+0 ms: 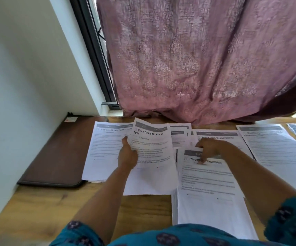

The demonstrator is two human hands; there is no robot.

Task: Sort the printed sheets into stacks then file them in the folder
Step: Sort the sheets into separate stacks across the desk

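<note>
curtain (205,59): pink with a leafy pattern
sheets (209,192): white, grey bars on top, black words
folder (58,153): dark brown
worktop (37,206): light brown wood
sleeve (291,221): blue-green with dark spots

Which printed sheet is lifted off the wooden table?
The white printed sheet headed "Return Dining Chairs to Table", pinched at its left edge by the left hand. Its top curls upward; the other sheets lie flat.
</note>
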